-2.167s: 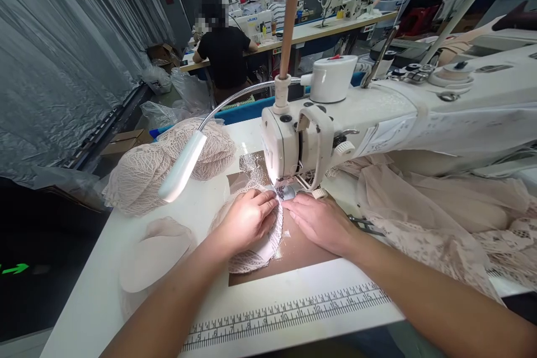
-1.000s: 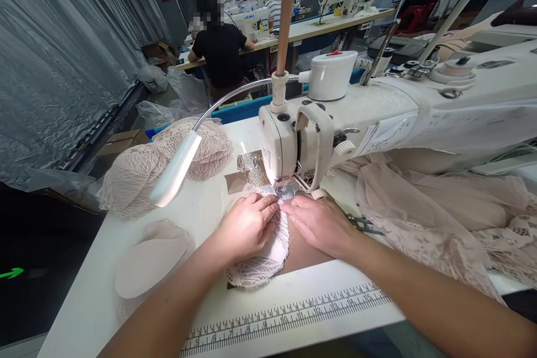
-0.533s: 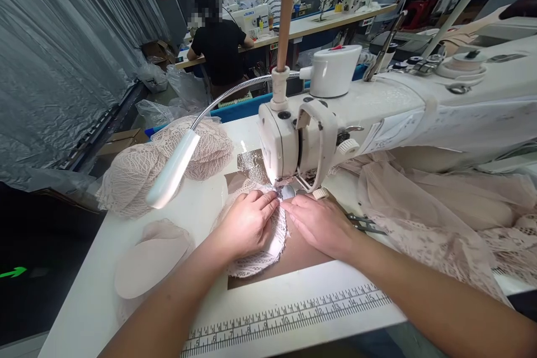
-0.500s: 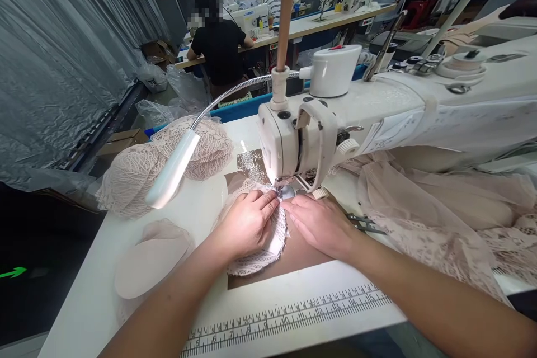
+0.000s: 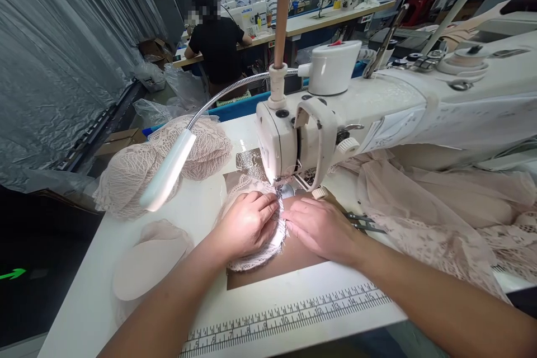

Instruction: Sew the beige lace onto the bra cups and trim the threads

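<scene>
A white sewing machine (image 5: 277, 142) stands over a round, cup-shaped lace piece (image 5: 255, 260) at its presser foot. My left hand (image 5: 249, 221) lies on the lace piece, its fingers together and pressing the fabric just left of the needle area. My right hand (image 5: 316, 226) rests on the brown plate (image 5: 293, 263) with fingers close together, their tips at the piece's right edge. Whether those fingertips pinch the edge is hard to see. The needle tip is hidden near my left fingertips.
Lace cups (image 5: 201, 148) are heaped at the back left, below a lamp (image 5: 168, 170). Smooth pads (image 5: 146, 263) lie at the left. Scissors (image 5: 364, 224) and sheer lace fabric (image 5: 419, 207) are at the right. A person (image 5: 216, 45) sits beyond.
The lace piece has shifted slightly up toward the presser foot, with my left hand on it. My right fingertips have moved slightly down and away from the needle area.
</scene>
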Demonstrator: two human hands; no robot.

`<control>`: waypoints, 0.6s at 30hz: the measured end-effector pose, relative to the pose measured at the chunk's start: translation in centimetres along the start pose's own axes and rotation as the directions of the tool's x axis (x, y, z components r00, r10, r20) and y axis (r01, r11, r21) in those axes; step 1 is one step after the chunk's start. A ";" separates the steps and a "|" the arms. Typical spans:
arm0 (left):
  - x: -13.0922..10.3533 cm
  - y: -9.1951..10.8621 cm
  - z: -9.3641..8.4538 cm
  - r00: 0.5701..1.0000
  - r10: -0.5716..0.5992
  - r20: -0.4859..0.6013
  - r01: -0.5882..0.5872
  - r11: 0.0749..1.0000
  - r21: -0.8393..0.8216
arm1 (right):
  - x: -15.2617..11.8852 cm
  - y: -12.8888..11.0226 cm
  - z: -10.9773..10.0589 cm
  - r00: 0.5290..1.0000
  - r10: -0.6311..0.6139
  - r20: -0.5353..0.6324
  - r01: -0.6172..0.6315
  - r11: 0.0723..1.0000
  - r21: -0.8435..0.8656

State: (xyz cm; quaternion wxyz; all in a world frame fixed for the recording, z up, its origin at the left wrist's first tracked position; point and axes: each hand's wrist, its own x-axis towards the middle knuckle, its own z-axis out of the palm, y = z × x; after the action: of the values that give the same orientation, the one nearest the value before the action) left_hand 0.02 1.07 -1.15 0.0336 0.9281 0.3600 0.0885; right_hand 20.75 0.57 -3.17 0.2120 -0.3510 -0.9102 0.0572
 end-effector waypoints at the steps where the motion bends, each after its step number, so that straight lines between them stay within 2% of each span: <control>1: 0.0 0.1 0.0 1.000 0.001 0.002 -0.001 1.000 0.002 | 0.1 0.0 0.0 1.000 0.019 0.003 -0.019 1.000 -0.022; 5: 0.1 0.6 0.2 1.000 -0.016 -0.005 0.016 1.000 0.013 | 0.2 -0.1 0.1 0.998 0.058 0.037 -0.054 0.992 -0.115; 10: 0.3 1.0 0.5 0.998 -0.056 -0.028 0.057 0.998 0.039 | 0.2 0.0 0.5 0.997 0.075 0.026 -0.071 0.986 -0.152; 18: 0.3 0.5 1.3 0.997 -0.039 -0.066 0.044 0.997 0.069 | 0.6 -0.2 0.8 0.992 0.128 0.018 -0.122 0.970 -0.213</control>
State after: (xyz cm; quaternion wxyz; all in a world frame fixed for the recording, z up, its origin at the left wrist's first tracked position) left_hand 0.81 0.91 -2.31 -0.0086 0.9178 0.3829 0.1049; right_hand 19.84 0.85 -3.61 0.1552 -0.4273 -0.8904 -0.0209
